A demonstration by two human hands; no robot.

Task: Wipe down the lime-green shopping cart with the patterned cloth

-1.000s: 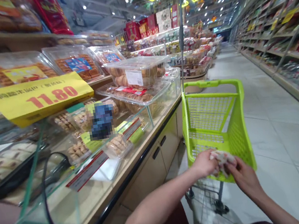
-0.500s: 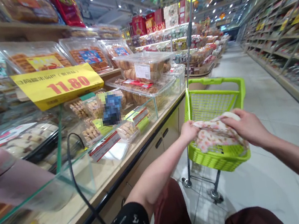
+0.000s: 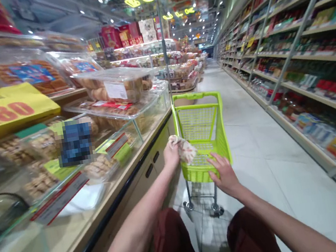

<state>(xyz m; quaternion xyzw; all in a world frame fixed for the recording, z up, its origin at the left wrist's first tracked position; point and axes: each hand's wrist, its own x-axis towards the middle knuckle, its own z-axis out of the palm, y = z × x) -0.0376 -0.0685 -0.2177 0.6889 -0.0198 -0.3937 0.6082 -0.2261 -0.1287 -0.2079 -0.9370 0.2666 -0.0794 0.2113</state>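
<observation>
My left hand (image 3: pixel 170 154) is closed around one end of a crumpled white cloth (image 3: pixel 188 150) with a pink and brown floral print. The cloth hangs bunched to the right of that hand, in front of the bright green shopping cart (image 3: pixel 195 95). Over the near right part of the cart's basket is my right hand (image 3: pixel 223 171), its fingers spread and nothing in them. Whether its fingertips touch the basket rim I cannot tell. The cart stands upright on grey legs with small wheels, just ahead of my knees.
Along my left runs a bakery counter with a glass front (image 3: pixel 136 130), clear boxes of pastries (image 3: pixel 116 85) and a yellow price sign (image 3: pixel 7 110). Tall stocked shelves (image 3: pixel 313 54) line the right side. Between them a tiled aisle (image 3: pixel 246 130) leads away.
My right hand has let go of the cloth and opened. The cloth, stretched between both hands before, is now bunched at my left hand. The view has turned right.
</observation>
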